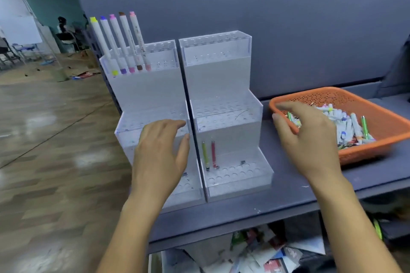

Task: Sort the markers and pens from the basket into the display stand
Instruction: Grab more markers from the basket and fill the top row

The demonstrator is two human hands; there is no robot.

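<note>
Display stand (221, 131) – two clear stepped units side by side on a blue shelf (288, 197).

Five markers (124, 44) stand tilted in a row in the top step of the stand's left unit, with yellow, blue, pink, brown and pink caps. A green pen (205, 155) and a red pen (213, 154) stand just beside each other in the bottom step of the right unit, at its left edge.

Orange basket (332, 93) sits just right of the stand, with a heap of markers and pens (348, 126) inside.

Left hand (162, 157) hovers before the stand's left unit – fingers relaxed and close together, thumb apart, holding nothing.

Right hand (310, 139), right of the stand, reaches over the basket's near-left rim. Its fingers are loosely spread above the heap, thumb out. No grip seen; contact with the heap cannot be told.
</note>
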